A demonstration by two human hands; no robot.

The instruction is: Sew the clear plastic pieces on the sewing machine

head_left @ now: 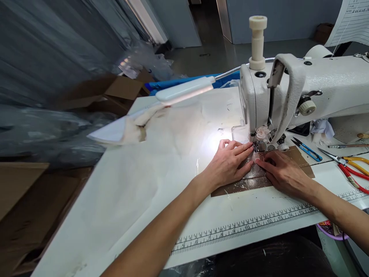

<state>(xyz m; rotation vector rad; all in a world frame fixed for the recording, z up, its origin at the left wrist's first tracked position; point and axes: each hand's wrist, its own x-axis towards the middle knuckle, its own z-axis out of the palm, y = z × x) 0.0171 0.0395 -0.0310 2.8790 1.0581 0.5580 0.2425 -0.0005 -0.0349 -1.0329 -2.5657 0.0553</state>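
Observation:
A white sewing machine (331,82) stands at the right of the table. My left hand (232,159) lies just left of its needle area, fingers stretched forward and thumb apart, fingertips close to the presser foot. Opposite it, my right hand (282,171) has bent fingers, with thumb and forefinger closed at the edge of a small pale piece (255,156), too small to make out fully. Beneath both hands is a shiny brown plate (239,187), partly covered by them. A pale fabric rosette (262,132) sits on the machine's head by the needle bar.
Blue thread snips (308,149), red-handled pliers (350,175) and yellow-handled scissors (357,161) lie right of my right hand. A lamp (186,90) reaches over the white table (138,192). A ruler strip (248,227) runs along its front edge. Cardboard boxes (123,92) stand left.

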